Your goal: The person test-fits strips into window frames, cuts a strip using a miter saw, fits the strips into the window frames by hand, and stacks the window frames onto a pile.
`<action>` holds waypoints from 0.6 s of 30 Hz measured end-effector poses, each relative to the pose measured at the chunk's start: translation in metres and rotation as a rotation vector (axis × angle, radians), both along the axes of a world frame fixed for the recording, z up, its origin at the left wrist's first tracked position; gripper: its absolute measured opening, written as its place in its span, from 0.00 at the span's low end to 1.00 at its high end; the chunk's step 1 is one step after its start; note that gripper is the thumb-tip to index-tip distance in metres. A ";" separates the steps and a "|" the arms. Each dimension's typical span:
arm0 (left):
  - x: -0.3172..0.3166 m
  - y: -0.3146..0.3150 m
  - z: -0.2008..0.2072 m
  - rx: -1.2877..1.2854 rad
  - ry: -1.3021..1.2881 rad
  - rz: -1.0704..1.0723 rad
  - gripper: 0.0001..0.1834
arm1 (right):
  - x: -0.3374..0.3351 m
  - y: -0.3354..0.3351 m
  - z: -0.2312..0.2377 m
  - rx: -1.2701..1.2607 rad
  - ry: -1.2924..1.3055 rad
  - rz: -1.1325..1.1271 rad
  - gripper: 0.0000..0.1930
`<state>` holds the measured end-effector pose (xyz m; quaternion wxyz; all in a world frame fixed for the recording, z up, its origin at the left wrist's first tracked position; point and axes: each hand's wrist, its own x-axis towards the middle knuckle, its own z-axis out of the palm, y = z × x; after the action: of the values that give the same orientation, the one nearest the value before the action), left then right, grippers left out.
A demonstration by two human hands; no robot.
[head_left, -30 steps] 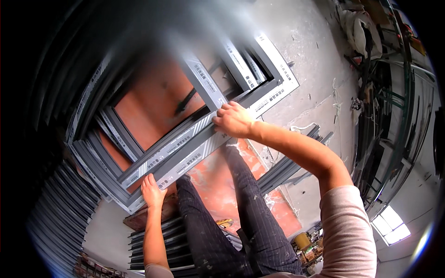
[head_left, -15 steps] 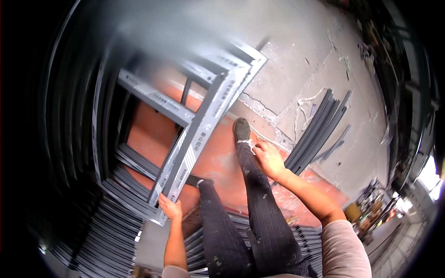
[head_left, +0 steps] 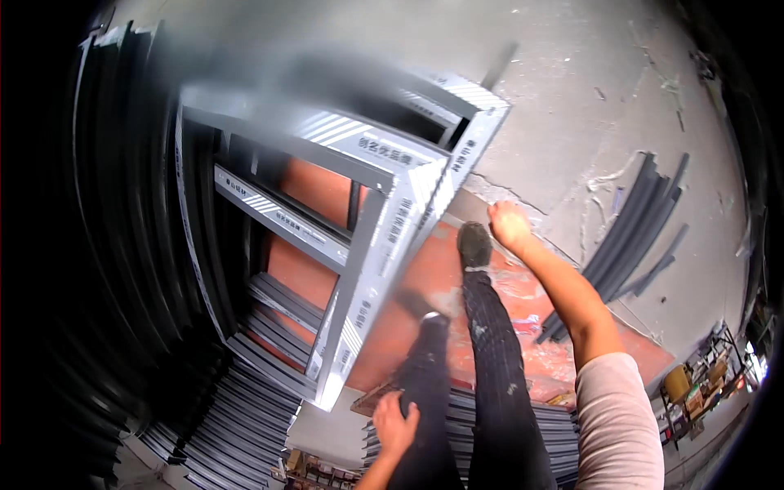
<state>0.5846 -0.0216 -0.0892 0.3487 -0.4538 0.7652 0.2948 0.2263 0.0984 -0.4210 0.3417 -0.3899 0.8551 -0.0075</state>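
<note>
Stacked grey metal window frames (head_left: 371, 269), wrapped in white printed film, stand tilted at centre-left. My left hand (head_left: 396, 425) is beside my left thigh, apart from the lower corner of the nearest frame. Its thumb stands away from the fingers, and it holds nothing. Beyond my right shoe (head_left: 474, 245), my right hand (head_left: 510, 224) hangs low with its fingers curled in. Whatever may be in those fingers is hidden. It is near the right side of the frames without touching them.
Dark grey profiles (head_left: 629, 229) lie bundled on the concrete floor (head_left: 563, 90) at right. A red-orange board (head_left: 425, 286) lies under the frames and my feet. Long dark bars (head_left: 122, 204) stand upright at left; stacked profiles (head_left: 245, 425) fill the lower left. Shelves with goods (head_left: 694, 388) stand at right.
My left hand has let go of the frame's lower corner and drawn back to my thigh. My right hand has moved forward from my ankle to past the shoe. The view has shifted.
</note>
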 end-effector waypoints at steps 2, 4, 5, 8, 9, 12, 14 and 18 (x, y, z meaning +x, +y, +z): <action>-0.014 0.005 -0.012 0.015 0.042 0.041 0.22 | -0.010 -0.030 -0.044 -0.158 0.054 -0.177 0.08; -0.027 -0.004 -0.029 0.029 0.030 0.080 0.20 | -0.012 -0.066 -0.077 -0.323 0.048 -0.346 0.11; -0.034 -0.014 -0.033 0.013 0.026 0.079 0.20 | -0.005 -0.080 -0.098 -0.264 -0.016 -0.607 0.11; -0.047 -0.024 -0.044 0.016 0.104 0.025 0.18 | -0.031 -0.037 -0.230 -0.402 0.043 -0.846 0.14; -0.048 -0.024 -0.051 0.020 0.129 0.033 0.18 | -0.051 -0.023 -0.252 -0.426 0.099 -0.874 0.16; -0.054 -0.041 -0.051 0.042 0.094 0.093 0.16 | -0.018 -0.042 -0.262 -0.490 0.054 -0.855 0.16; -0.056 -0.050 -0.052 0.035 0.095 0.070 0.16 | -0.009 -0.059 -0.250 -0.485 0.083 -0.846 0.16; -0.059 -0.055 -0.049 0.063 0.139 0.039 0.16 | 0.003 -0.066 -0.216 -0.482 0.177 -0.801 0.15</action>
<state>0.5256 -0.0770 -0.1377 0.3030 -0.4356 0.7690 0.3565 0.2296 0.0322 -0.6371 0.1376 -0.0968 0.9378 -0.3038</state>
